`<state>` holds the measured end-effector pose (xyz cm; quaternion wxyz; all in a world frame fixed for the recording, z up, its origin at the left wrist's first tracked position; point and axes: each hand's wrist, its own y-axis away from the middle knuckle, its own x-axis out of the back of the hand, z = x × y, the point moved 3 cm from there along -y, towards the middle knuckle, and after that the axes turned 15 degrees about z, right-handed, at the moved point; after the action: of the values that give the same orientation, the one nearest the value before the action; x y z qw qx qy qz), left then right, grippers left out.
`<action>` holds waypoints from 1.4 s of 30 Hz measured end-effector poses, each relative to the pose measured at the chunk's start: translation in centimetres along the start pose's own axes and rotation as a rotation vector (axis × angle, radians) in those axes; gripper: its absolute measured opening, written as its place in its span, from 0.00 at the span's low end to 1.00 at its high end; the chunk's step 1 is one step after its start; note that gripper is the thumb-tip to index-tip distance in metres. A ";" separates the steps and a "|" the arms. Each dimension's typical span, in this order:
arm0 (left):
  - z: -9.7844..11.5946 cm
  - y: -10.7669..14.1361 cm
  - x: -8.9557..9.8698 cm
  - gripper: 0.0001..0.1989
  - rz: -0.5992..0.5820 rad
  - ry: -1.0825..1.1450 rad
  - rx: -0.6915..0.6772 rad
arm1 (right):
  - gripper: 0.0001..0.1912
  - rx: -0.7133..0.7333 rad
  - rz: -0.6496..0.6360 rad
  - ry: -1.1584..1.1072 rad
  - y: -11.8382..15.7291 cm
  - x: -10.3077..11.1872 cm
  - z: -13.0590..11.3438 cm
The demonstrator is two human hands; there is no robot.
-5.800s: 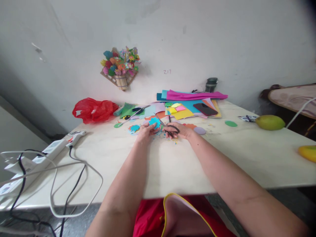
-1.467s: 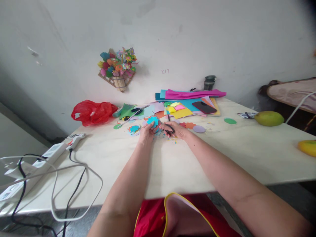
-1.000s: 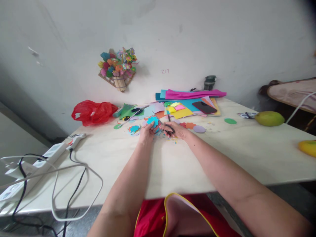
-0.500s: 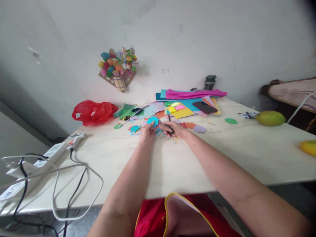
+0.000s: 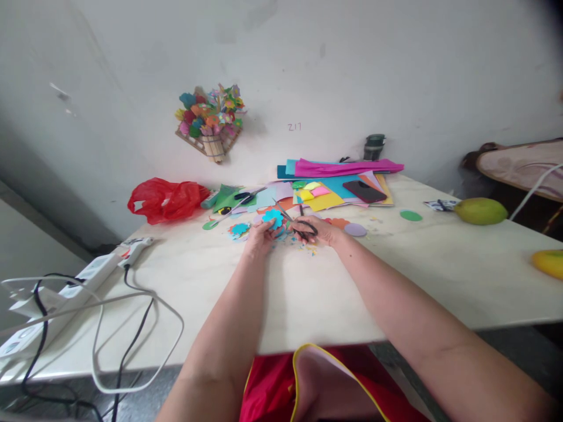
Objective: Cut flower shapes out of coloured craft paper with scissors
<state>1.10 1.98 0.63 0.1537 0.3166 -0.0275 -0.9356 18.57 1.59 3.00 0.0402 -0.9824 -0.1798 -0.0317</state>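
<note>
My left hand pinches a blue paper flower with a scalloped edge, held just above the table. Black-handled scissors are in my right hand, their blades pointing up and left beside the flower's right edge. Small paper scraps lie under and around both hands. To the left of my left hand rests another blue flower cutout. Right of my right hand are a lilac paper circle and an orange cutout.
Coloured paper sheets lie behind my hands with a phone on them. A second pair of scissors and a red plastic bag are back left. A power strip with cables sits left; a green-yellow fruit lies right.
The scissors have shifted slightly right, and their blades stand a little apart from the flower. My left hand still holds the flower in nearly the same place.
</note>
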 end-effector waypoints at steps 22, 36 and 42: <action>0.2 0.0 0.3 0.10 -0.096 -0.110 0.001 | 0.20 0.055 -0.076 0.126 -0.6 1.2 0.5; 0.2 0.1 0.2 0.10 -0.101 -0.146 0.028 | 0.17 0.024 -0.074 0.109 -0.4 1.1 0.4; 0.2 0.1 0.3 0.09 -0.107 -0.161 0.019 | 0.15 0.014 -0.065 0.114 -0.4 1.0 0.2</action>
<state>0.74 1.81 0.66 0.0977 0.2430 -0.0318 -0.9646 19.35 2.34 2.86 0.0560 -0.9723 -0.2094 -0.0875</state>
